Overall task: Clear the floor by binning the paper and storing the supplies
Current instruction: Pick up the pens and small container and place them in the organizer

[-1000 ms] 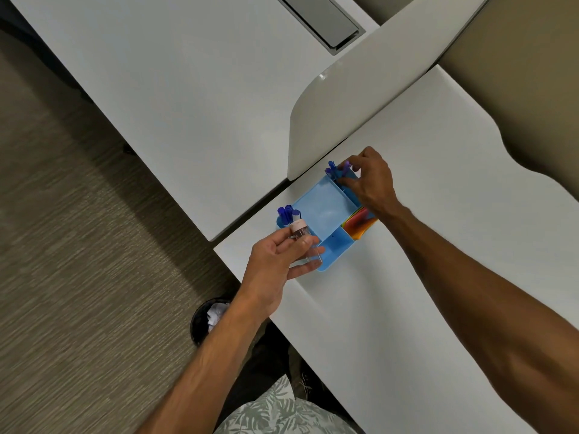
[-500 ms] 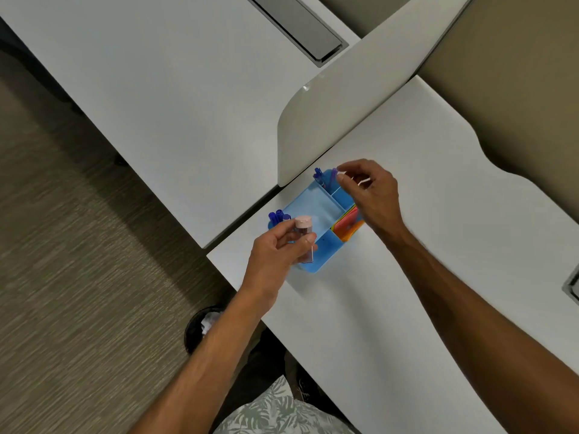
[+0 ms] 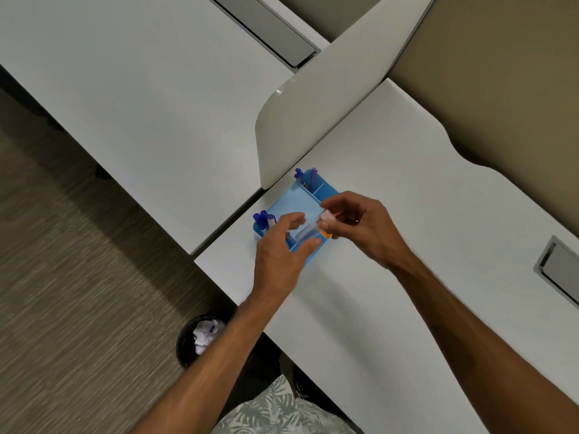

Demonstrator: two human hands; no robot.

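A light blue desk organiser (image 3: pixel 297 198) stands on the white desk (image 3: pixel 391 214) near its left corner, with blue pens (image 3: pixel 262 218) in a left slot and more pens (image 3: pixel 304 176) in a far slot. Over it I hold a small clear bottle (image 3: pixel 308 233) with a pale pink cap (image 3: pixel 326 217), tilted. My left hand (image 3: pixel 279 255) grips the bottle's body. The fingers of my right hand (image 3: pixel 360 227) pinch the cap end. Something orange (image 3: pixel 327 235) shows in a compartment under my right hand.
A black waste bin (image 3: pixel 188 343) with crumpled white paper (image 3: pixel 205 335) stands on the carpet below the desk corner. A white divider panel (image 3: pixel 313 104) rises behind the organiser. A second white desk (image 3: pixel 141 104) lies to the left. A grey cable hatch (image 3: pixel 559 270) sits at far right.
My right hand left the far pen slot and came to the bottle's pink cap. My left hand tilted the bottle over the organiser. The camera shifted slightly.
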